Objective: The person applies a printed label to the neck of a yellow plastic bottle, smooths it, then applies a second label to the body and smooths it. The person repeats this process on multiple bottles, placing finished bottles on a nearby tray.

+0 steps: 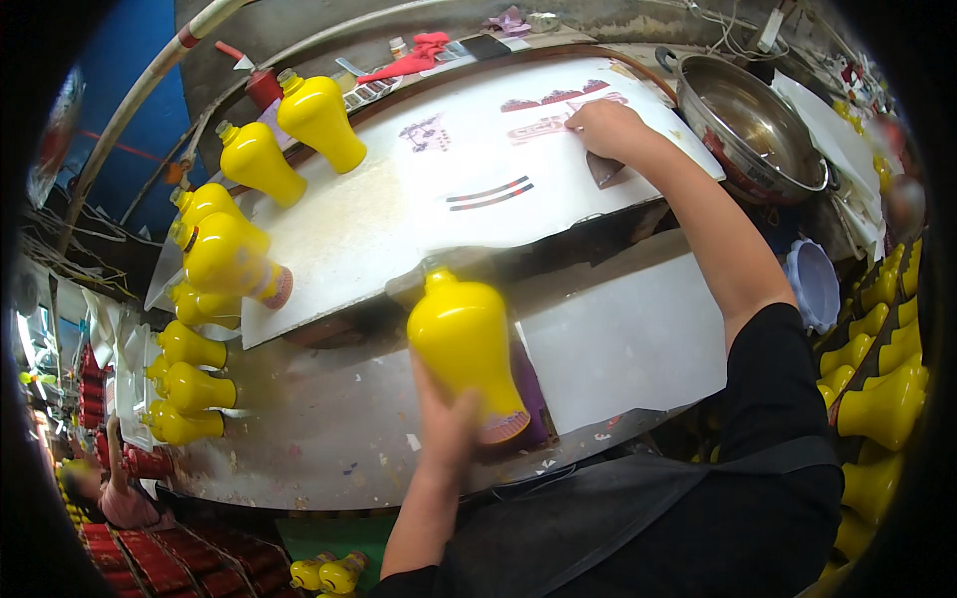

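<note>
A glossy yellow vase-shaped bottle [461,339] with a narrow neck and a patterned band round its foot is in my left hand [446,419], tilted over the near table edge. My left fingers wrap its lower side and are partly hidden. My right hand [610,130] reaches across the white board [389,219], its fingertips on a reddish printed decal [543,128]. A dark brown, flat, scraper-like piece [603,169] sticks out below that closed hand. Nearby lie a scalloped red decal strip [553,97], a pale printed decal [427,135] and two dark curved strips [490,194].
Several yellow bottles [321,120] stand along the board's left side. A metal pan [753,125] of liquid sits at the right, above a pale blue basin [812,284]. White paper [628,339] covers part of the lower table. More yellow bottles [882,404] crowd the right; another person [125,493] is far left.
</note>
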Available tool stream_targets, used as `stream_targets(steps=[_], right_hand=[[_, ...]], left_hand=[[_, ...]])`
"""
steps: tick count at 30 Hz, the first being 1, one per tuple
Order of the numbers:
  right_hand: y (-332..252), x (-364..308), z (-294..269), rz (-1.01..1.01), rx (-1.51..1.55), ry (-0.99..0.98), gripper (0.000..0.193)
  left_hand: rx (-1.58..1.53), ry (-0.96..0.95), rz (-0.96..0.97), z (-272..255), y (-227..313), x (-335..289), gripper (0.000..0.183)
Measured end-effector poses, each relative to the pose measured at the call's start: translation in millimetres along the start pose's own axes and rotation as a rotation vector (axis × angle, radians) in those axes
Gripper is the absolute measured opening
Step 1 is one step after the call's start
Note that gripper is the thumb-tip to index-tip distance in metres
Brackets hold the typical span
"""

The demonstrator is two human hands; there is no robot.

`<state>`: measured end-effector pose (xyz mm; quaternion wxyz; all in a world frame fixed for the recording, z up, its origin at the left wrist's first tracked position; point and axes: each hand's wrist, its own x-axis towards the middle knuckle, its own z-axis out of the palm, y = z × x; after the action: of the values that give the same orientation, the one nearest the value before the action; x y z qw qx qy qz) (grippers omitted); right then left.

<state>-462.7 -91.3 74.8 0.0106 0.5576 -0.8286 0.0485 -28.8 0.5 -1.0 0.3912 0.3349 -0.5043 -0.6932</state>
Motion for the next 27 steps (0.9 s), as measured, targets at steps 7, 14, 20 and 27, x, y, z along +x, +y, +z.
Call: stream_targets(steps=[7, 14, 20, 27], right_hand=[[-1.2, -0.2, 4.2, -0.038, -0.059, 0.029, 0.026], [-15.3, -35.2, 1.6, -0.074, -0.049, -0.077, 0.026], [-5.5, -42.6, -14.7, -0.028, 0.075, -0.025, 0.032], [-7.0, -20.7, -2.9, -0.056, -0.085, -0.033, 0.029]], left_hand=[[-0.025, 0.000, -0.002, 3.6, 4.0, -1.1, 0.090], [-0.016, 0.023, -0.013, 3.5, 3.5, -1.2, 0.088], [-0.058, -0.051, 0.049, -3.0, -3.9, 0.7, 0.093], [-0.121, -0.090, 0.074, -4.7, -6.6, 2.0, 0.096]])
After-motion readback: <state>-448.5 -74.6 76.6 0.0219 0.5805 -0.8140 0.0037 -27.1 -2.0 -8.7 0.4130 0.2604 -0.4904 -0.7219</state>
